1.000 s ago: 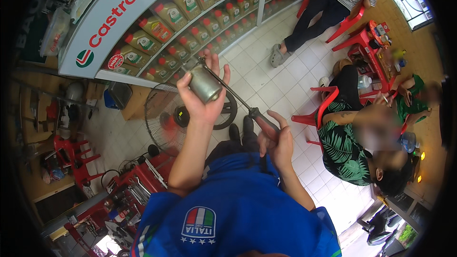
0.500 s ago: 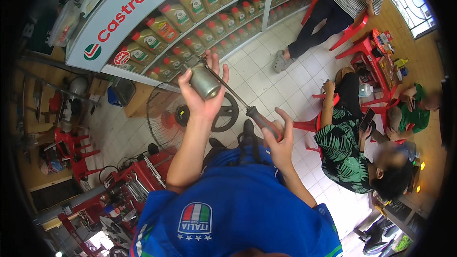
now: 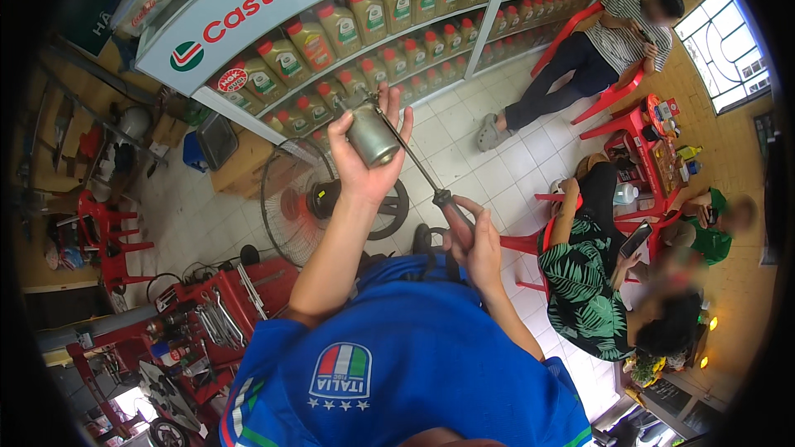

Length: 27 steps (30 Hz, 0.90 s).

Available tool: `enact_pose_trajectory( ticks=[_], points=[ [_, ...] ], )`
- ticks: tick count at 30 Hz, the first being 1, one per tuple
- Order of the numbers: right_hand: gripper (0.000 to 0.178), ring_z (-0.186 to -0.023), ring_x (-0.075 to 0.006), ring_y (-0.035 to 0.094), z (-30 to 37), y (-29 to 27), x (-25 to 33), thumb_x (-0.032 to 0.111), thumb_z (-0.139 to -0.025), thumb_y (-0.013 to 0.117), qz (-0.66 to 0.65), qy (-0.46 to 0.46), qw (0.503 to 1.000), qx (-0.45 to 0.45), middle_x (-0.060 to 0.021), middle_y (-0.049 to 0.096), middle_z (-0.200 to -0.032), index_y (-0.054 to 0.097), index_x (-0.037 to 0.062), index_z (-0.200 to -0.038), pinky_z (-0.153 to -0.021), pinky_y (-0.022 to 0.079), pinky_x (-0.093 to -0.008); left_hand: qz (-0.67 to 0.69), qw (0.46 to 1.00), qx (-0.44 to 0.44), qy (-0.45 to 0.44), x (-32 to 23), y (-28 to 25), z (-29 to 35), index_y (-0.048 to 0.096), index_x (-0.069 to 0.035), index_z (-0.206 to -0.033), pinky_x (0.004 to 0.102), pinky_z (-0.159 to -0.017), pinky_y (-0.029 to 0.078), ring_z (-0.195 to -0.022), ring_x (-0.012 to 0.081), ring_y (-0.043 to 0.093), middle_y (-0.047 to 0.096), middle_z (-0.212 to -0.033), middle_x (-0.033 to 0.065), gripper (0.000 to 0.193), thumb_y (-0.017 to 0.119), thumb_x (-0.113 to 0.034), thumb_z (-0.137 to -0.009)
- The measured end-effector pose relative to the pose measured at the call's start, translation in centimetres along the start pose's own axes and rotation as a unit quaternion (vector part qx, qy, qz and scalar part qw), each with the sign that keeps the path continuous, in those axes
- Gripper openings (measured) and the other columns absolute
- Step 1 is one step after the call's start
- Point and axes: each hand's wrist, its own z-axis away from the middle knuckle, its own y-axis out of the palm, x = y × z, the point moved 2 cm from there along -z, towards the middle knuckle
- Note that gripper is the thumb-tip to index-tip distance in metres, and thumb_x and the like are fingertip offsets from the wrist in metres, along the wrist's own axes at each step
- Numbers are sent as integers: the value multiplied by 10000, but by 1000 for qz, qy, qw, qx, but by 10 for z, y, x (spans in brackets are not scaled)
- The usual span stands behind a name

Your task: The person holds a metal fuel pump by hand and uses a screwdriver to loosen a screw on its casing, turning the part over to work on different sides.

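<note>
My left hand is raised in front of me, its fingers closed round a grey metal cylinder with a rounded lower end, resembling a small motor. A screwdriver with a red and black handle slants up beside the cylinder. Its long shaft reaches the cylinder's upper end near my left fingertips. Those fingers hide the tip, so I cannot tell exactly what it touches. Lower and to the right, my right hand wraps its fingers and thumb round the screwdriver handle.
A shelf cabinet of bottles stands ahead. Beneath my left arm is a floor fan; a red tool trolley with wrenches stands at lower left. Several people sit on the right, near red stools and a red table.
My right fingers, loosely spread at the screwdriver handle before, are now closed round it. The left hand keeps its hold on the cylinder. The whole view has shifted slightly.
</note>
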Motion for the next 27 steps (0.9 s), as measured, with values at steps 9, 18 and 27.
enact_pose_trajectory(
  ticks=[9, 18, 27],
  points=[
    [447, -473, -79, 462, -2, 4, -6, 322, -1039, 508, -45, -72, 996, -28, -109, 643, -846, 446, -4, -1338, -421, 317, -197, -41, 999, -7, 17, 1, -4, 2, 465, -39, -1264, 438, -1162, 323, -1347, 213, 460, 514, -1397, 71, 531, 613, -300, -825],
    [372, -630, -99, 553, -6, -19, 10, 163, -933, 665, 164, -68, 983, -52, -76, 628, -899, 557, -26, -1235, -512, 444, -236, -48, 997, -35, 48, -7, -8, -4, 469, -56, -1208, 490, -1166, 323, -1339, 235, 467, 507, -1380, 94, 441, 634, -262, -854],
    [263, -511, -121, 522, 4, -18, 24, 109, -965, 593, 27, -43, 997, 64, -114, 607, -730, 541, -48, -1170, -457, 427, -242, -64, 994, -50, 78, -33, -18, 15, 480, -10, -1286, 382, -799, 522, -973, 211, 596, 585, -1210, 161, 757, 472, -678, -931]
  ],
)
